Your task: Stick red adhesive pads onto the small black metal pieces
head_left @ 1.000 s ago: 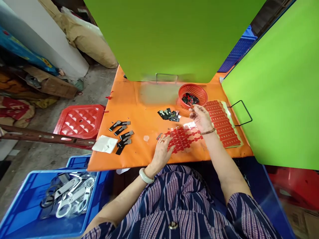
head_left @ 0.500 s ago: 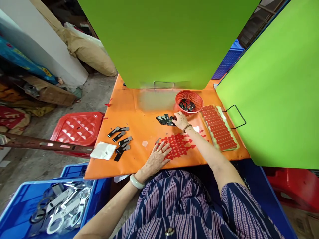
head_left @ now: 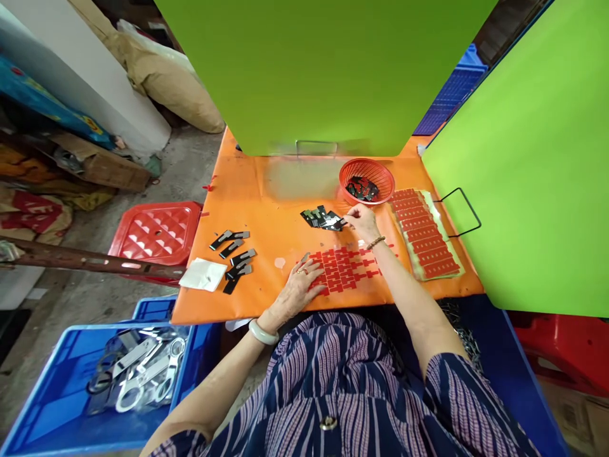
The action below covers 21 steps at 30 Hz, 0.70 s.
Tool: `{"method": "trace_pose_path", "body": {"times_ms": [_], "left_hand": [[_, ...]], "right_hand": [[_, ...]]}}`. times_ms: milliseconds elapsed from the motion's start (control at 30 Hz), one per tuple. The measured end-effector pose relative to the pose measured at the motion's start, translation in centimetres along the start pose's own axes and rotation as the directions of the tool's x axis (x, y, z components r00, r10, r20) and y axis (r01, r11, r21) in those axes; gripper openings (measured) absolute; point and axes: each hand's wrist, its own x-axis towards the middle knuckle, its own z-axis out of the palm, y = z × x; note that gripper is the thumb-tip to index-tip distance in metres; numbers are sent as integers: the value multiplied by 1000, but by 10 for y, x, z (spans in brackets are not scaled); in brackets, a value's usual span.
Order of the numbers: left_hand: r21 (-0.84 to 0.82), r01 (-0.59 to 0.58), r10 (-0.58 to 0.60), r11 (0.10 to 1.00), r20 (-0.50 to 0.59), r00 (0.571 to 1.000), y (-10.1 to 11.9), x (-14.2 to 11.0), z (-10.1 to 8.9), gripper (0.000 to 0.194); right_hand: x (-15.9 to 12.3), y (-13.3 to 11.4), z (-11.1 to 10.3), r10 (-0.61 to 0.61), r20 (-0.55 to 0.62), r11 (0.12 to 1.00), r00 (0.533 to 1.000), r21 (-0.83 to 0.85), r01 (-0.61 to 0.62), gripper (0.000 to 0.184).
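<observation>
My left hand (head_left: 299,287) lies flat with fingers spread on the left edge of a sheet of red sticker shapes (head_left: 343,268) on the orange table (head_left: 266,190). My right hand (head_left: 362,220) reaches past the sheet, its fingertips pinched on a small black part at the right end of a little pile of black parts (head_left: 322,219). Just beyond it stands a red mesh basket (head_left: 366,181) holding more black parts. A stack of red sticker sheets (head_left: 423,233) lies to the right.
Several black-and-grey strips (head_left: 234,252) and a white cloth (head_left: 202,275) lie at the table's left. A red stool (head_left: 155,233) stands beside it. A blue crate (head_left: 71,387) with metal pieces sits lower left. Green panels (head_left: 523,158) wall the back and right.
My right hand came from near the red basket down to the pile of black parts and now pinches one at its right end. My left hand stayed on the red sheet.
</observation>
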Motion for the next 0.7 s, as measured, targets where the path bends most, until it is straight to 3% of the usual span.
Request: {"method": "trace_pose_path", "body": {"times_ms": [67,133,167,233,333,433,533,600,700], "left_hand": [[-161,143,-170,977,-165,972,11,5,0,35],[-382,281,-390,880,-247,887,22,12,1,34],[-519,306,-478,798,-236,846,28,17,1,34],[-735,318,-572,599,-115,812,36,25,2,34],[-879,376,-598,294,137,790,42,31,4,29],[-897,422,-621,130,258,740,43,31,6,22],[-890,447,-660,88,284,696,40,29,7,16],[-891,447,-688,77,277,670,39,30,7,11],[-904,425,-718,54,260,645,38,33,9,9]], "right_hand": [[-22,-4,-3,52,35,970,998,237,-59,20],[-49,-7,-1,84,121,911,989,393,-125,23],[-63,-9,3,112,159,878,981,447,-173,25],[-89,-10,12,157,237,830,959,494,-258,27],[-116,-6,22,162,282,824,946,488,-287,27],[-123,4,21,116,267,911,957,355,-210,21],[-115,19,12,-20,70,998,997,52,16,15],[-107,28,8,-126,-37,982,991,-148,120,12],[-98,36,9,-178,1,920,984,-356,167,15]]}}
